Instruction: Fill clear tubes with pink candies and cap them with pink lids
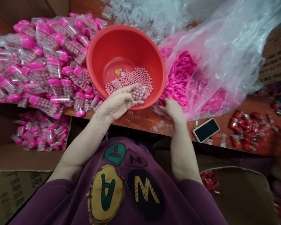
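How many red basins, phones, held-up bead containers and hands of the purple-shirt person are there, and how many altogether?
Red basin: 1
Phone: 1
Clear container of pink beads, held up: 1
Hands: 2 (left hand, right hand)
Total: 5

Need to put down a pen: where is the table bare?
Bare wood shows between the phone, bag and red packets, and in a narrow strip between bowl and near edge. Crowded: left, with pink-capped tubes; behind the bowl, with clear containers.
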Available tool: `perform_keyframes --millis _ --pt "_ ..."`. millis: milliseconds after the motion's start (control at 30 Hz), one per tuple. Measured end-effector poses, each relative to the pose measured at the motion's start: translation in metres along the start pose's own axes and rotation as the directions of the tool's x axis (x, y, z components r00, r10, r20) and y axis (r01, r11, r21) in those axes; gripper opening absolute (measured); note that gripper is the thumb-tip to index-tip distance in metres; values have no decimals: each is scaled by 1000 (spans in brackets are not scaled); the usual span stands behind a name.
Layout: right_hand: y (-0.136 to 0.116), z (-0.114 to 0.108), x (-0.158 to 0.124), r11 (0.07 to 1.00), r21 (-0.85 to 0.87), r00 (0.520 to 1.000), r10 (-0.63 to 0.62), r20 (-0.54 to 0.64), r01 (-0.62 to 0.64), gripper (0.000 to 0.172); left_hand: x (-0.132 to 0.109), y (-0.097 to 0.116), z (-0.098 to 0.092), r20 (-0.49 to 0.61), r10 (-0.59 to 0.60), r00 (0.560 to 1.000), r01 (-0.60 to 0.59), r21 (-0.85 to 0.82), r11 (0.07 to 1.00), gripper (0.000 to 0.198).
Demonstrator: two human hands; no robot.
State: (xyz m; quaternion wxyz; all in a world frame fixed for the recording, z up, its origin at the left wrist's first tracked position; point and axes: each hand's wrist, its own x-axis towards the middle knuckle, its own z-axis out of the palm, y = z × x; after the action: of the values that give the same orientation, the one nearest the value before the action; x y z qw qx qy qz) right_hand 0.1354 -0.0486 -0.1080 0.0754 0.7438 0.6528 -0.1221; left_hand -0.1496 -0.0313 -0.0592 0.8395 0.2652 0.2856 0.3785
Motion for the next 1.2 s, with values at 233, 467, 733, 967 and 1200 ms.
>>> perform_keyframes --millis 233,467,733,967,1200 --pt "1 17 2 983 172 979 95 -179 -64 27 0 -2 0 -16 23 1000 -23 -6 1000 48" --pt "-11 2 1 434 809 803 265 -535 396 39 0 -6 1 -34 33 999 -32 14 999 28" --pt "-101 -14 -19 -37 884 880 113 -461 467 42 3 -24 16 -192 204 960 -202 31 979 42" --pt "-123 -10 -35 -24 846 839 145 -524 532 49 2 -29 17 -239 270 933 -254 96 962 35" --pt "-107 -17 -47 26 907 900 114 -420 420 36 3 -31 16 -300 452 840 -395 231 889 38"
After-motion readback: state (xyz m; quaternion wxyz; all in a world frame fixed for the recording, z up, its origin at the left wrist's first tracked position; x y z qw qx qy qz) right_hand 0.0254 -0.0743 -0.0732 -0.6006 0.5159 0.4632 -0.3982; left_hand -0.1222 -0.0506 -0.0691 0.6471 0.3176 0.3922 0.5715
